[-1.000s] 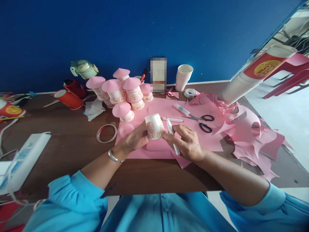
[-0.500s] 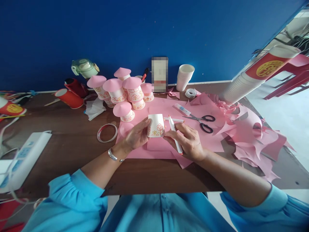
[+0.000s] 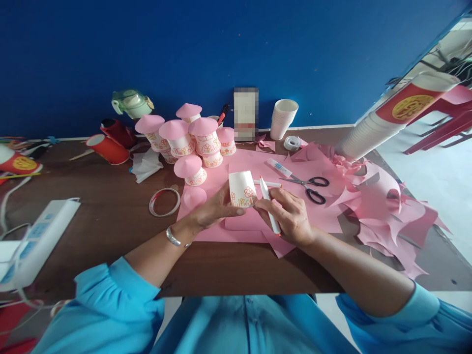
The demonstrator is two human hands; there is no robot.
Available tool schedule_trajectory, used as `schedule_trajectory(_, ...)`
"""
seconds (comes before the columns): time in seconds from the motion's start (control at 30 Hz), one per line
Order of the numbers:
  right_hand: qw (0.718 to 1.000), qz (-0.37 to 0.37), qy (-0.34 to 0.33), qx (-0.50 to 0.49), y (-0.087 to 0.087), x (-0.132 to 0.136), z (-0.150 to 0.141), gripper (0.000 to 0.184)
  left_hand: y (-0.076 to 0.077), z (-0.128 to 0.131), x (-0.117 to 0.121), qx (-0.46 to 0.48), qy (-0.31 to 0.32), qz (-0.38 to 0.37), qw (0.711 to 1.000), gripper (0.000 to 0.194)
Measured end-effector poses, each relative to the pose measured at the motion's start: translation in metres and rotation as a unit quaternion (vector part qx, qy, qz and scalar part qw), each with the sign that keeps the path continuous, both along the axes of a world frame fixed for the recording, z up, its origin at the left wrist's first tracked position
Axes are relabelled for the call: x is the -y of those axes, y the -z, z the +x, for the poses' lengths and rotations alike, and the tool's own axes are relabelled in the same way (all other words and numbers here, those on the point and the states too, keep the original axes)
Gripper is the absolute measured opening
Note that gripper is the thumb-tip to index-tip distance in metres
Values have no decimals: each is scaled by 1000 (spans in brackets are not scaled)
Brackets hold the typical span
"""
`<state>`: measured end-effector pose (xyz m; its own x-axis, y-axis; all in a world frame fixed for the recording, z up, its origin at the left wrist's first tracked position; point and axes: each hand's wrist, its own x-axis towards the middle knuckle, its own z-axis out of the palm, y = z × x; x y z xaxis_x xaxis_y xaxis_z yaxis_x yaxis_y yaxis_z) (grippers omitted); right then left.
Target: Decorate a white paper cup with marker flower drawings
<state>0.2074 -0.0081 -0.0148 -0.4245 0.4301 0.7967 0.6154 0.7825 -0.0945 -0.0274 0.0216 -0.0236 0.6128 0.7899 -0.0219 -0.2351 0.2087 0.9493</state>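
A white paper cup (image 3: 241, 189), upside down and slightly tilted, has orange flowers and grass drawn along its lower part. My left hand (image 3: 217, 204) supports it from the left, its thumb low in front and its other fingers partly hidden behind the cup. Gripped in my right hand (image 3: 289, 216) is a white marker (image 3: 271, 209), its orange tip pointing up and away from the cup wall. Fingertips of that hand touch the cup's lower right edge. Behind the cup, a second white marker (image 3: 268, 184) lies on pink paper (image 3: 243, 221).
Several decorated cups with pink cone roofs (image 3: 189, 167) stand behind my left hand. Scissors (image 3: 313, 189), a glue tube (image 3: 279, 167) and pink scraps (image 3: 383, 206) lie to the right. Tape (image 3: 164, 202) and a power strip (image 3: 39, 246) are left; stacked cups (image 3: 283, 119) stand at the back.
The cup has shifted slightly right and tilted. My left thumb has moved from the cup's upper left side to its lower edge. The right hand keeps the marker.
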Motion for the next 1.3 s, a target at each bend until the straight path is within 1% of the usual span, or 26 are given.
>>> schedule_trajectory(0.07,1000,-16,-9,-14,-3,0,1,23,0,0,-1,1,-8,-8,1000,72)
schedule_trajectory(0.13,998,-44,-25,-39,-7,0,3,35,1,-2,-2,3,-15,-17,1000,73)
schedule_trajectory(0.2,995,-70,-36,-68,-11,-1,7,44,1,-4,-4,1,-26,-17,1000,69)
schedule_trajectory(0.27,992,-78,-34,-94,-12,-2,11,47,1,-6,-4,-4,-36,-9,999,65)
schedule_trajectory(0.33,991,-74,-28,-108,-12,-3,14,48,1,-6,-4,-23,-51,1,998,66)
schedule_trajectory(0.5,988,-92,-32,-118,-8,-3,15,41,-3,-4,-3,-58,-106,31,992,74)
schedule_trajectory(0.7,986,-95,-28,-135,-9,-3,12,25,-4,-3,-2,-122,-157,69,978,74)
schedule_trajectory(0.9,987,-89,-32,-126,-11,-2,12,18,-2,-5,-2,-157,-154,100,970,69)
schedule_trajectory(1.07,990,-74,-40,-113,-15,-2,11,11,-5,-4,-2,-165,-154,97,969,72)
schedule_trajectory(1.17,991,-82,-34,-95,-16,-2,11,6,-7,-3,-2,-165,-150,95,970,75)
schedule_trajectory(1.23,992,-86,-29,-93,-16,-1,11,7,-8,-2,-2,-163,-149,90,971,76)
schedule_trajectory(1.3,991,-81,-28,-102,-15,-2,11,12,-8,-1,-1,-160,-150,77,973,76)
